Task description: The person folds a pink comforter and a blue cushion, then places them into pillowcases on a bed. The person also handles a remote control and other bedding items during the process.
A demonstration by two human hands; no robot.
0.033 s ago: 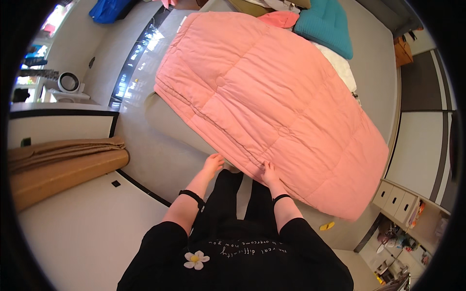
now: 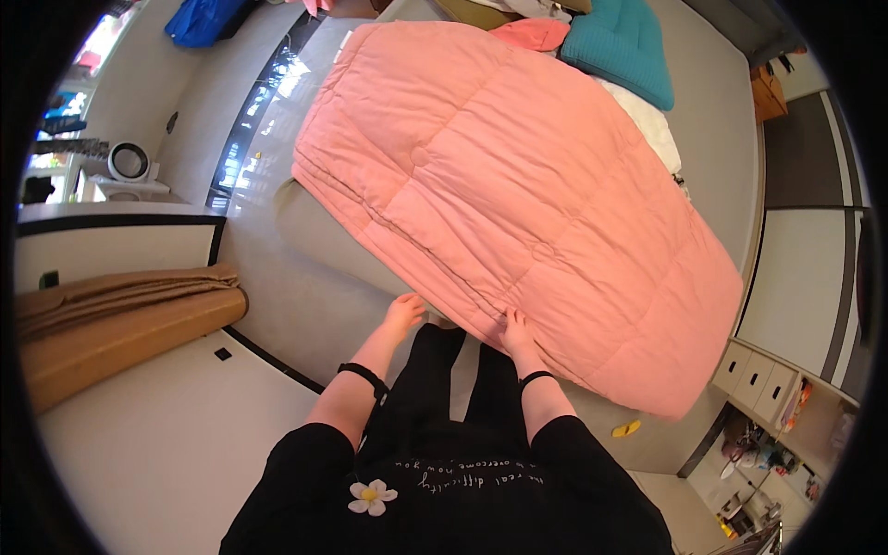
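A pink quilt (image 2: pixel 481 176), stitched in large panels with folded layers along its near left edge, covers much of the grey bed. My right hand (image 2: pixel 519 331) is at that near edge, its fingers bent over the top layer and gripping the fabric. Just left of the edge is my left hand (image 2: pixel 403 313), its fingers loosely curved and apart, with nothing visible in them. A small gap seems to lie between its fingertips and the quilt.
A teal cushion (image 2: pixel 618 51) and white bedding (image 2: pixel 647 125) lie beyond the quilt. To the left are a brown rolled mat (image 2: pixel 139 310) and a round white fan (image 2: pixel 129 162). White drawers (image 2: pixel 754 377) stand at right, near a yellow object (image 2: pixel 626 428) on the floor.
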